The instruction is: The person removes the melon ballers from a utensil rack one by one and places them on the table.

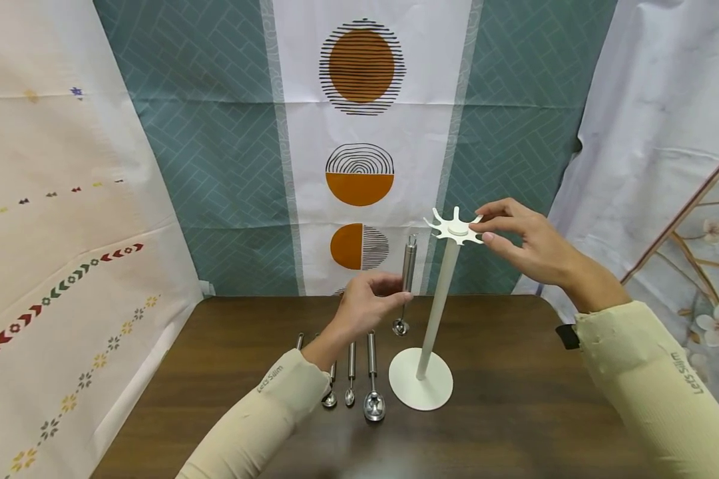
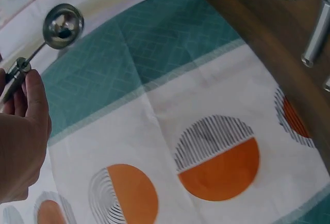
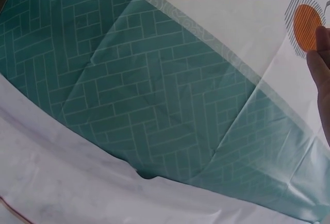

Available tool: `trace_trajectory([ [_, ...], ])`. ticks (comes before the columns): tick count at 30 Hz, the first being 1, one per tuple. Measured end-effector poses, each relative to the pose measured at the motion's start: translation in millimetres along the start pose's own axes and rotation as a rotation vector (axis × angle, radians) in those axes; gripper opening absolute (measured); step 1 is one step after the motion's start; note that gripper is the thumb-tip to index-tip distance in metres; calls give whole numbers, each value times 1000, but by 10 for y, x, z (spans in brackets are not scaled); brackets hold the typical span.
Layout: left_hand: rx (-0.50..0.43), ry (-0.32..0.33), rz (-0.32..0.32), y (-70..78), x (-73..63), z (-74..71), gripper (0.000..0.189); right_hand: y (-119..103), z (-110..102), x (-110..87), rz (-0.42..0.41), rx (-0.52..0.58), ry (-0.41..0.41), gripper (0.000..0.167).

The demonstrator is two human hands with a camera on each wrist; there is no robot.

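Observation:
My left hand (image 1: 368, 303) grips a small steel scoop (image 1: 409, 266) by its handle, thumb against the metal. The scoop stands nearly upright, hanging loop at the top and round bowl down, just left of a white utensil stand (image 1: 440, 309). In the left wrist view the scoop's round bowl (image 2: 63, 26) shows beyond the fingers (image 2: 36, 97). My right hand (image 1: 524, 239) pinches a prong of the stand's star-shaped top (image 1: 457, 229) between thumb and fingers. At the edge of the right wrist view, only part of the right hand (image 3: 322, 74) shows.
On the brown table (image 1: 503, 399) left of the stand's round base (image 1: 404, 386) lie several steel utensils, among them a large oval scoop (image 1: 374, 406) and a small oval one (image 1: 350, 397). My left forearm partly covers others. A patterned cloth (image 1: 222, 166) hangs behind.

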State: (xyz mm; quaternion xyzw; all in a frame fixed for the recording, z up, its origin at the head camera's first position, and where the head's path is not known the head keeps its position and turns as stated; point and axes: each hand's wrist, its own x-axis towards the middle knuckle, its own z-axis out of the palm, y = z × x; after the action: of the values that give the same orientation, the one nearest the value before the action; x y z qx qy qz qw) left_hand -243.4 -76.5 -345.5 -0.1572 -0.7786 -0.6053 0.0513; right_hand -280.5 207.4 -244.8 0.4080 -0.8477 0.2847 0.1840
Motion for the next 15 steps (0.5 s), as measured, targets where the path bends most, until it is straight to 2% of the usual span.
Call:
trace_trajectory([
  [7,42,45,-92,-220,-86,-173,30,5,13,14,-8,4,10,25],
  [15,82,104,-128,-466,-200,-356,27,22,5,12,-32,-2,26,23],
])
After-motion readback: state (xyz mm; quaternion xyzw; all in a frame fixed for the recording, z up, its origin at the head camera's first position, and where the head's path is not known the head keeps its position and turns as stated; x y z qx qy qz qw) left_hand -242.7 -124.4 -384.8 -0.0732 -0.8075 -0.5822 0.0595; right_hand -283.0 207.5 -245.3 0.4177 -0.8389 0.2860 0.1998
